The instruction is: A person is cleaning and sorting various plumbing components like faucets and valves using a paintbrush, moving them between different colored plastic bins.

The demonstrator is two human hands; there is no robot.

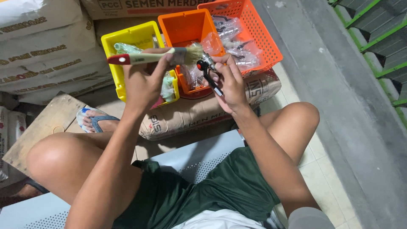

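The person sits on a grey metal bench (199, 154) w/ knees wide apart. Both hands are held up in the air over the open gap between the knees, so there is free room under the hands and arms.

In front, just past the hands, stand three bins side by side on a brown sack (190, 114): a yellow bin (111, 55) on the left, a small orange bin (186, 25) in the middle, and an orange basket (265, 42) w/ holes on the right. The bins' near edges are close to the knuckles, so there is not much room fwd. To the right there is a bare grey concrete floor (335, 85), wide open. To the left lies a wood board (46, 123), and a foot in a blue sandal (95, 121) rests beside it. More sacks (38, 51) are stacked at the back left.

The left hand (142, 82) is closed around a paintbrush (157, 56). Its fingers wrap the pale handle near the middle. The red end sticks out to the left of the hand, and the bristles stick out to the right, over the small orange bin.

The right hand (231, 82) holds a small metal tap (207, 68) w/ a red knob and a black lever. The fingers are curled and pinched on it. The tap sits at the fingertips, on the hand's left side, and the black lever hangs down along the palm. The bristles touch, or nearly touch, the top of the tap.
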